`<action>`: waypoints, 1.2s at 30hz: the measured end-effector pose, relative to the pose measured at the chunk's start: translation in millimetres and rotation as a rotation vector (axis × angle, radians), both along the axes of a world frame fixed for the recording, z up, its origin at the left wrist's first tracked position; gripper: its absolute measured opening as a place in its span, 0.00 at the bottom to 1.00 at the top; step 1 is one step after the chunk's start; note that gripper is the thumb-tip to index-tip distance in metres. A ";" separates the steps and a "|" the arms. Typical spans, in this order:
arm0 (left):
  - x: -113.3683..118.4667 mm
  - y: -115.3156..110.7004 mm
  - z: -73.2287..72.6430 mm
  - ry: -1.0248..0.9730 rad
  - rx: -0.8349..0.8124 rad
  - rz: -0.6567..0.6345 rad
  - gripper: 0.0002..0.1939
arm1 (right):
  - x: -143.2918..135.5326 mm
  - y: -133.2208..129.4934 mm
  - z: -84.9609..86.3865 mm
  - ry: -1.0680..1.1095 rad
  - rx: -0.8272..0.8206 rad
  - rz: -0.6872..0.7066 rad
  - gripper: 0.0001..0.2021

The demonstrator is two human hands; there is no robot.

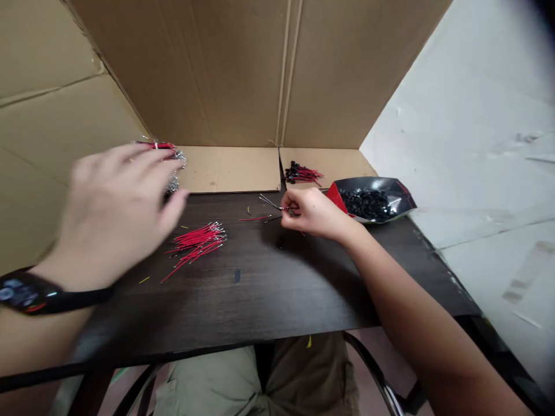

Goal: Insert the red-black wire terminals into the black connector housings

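My left hand (117, 202) is raised over the left of the dark table, its fingers apart and slightly blurred, with nothing seen in it. Behind its fingertips lies a bundle of red wires (160, 145) with silvery ends. My right hand (310, 212) is closed in a pinch on thin dark wires (271, 202) with bare tips, which stick out to the left. A loose red wire (255, 219) lies just left of that hand. Nearer the left hand, a pile of red wires (197, 240) with metal ends rests on the table.
An open black and red box (403, 199) of small black parts (368, 203) stands right of my right hand. Red wires with black ends (303, 173) lie on cardboard behind it. Cardboard walls (234, 69) rise at the back and left. Small yellow scraps (144, 280) dot the table (260, 300).
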State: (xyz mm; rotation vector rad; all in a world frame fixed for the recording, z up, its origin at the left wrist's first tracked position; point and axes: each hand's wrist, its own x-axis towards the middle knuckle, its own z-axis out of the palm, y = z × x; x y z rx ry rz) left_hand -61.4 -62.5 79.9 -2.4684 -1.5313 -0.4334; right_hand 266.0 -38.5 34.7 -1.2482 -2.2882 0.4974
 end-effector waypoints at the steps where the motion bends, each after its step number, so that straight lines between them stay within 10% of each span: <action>1: 26.9 -0.4 4.6 0.063 0.014 -0.166 0.27 | -3.4 -2.4 -0.4 -0.028 0.027 0.006 0.03; 4: 82.3 6.5 2.0 0.114 -0.033 -0.444 0.22 | -11.5 -9.9 -0.5 -0.084 0.098 0.032 0.05; 10: 99.3 22.6 -24.1 0.205 -0.098 -0.418 0.17 | -10.7 -10.9 1.6 -0.050 0.083 0.020 0.04; 21: 99.5 23.4 -49.2 -1.066 -0.755 -0.208 0.17 | -14.6 7.5 -4.7 0.788 -0.400 -0.137 0.09; 36: 108.2 13.6 -65.7 -1.273 -0.536 -0.046 0.12 | -49.3 -14.6 -26.7 1.122 -0.414 -0.245 0.09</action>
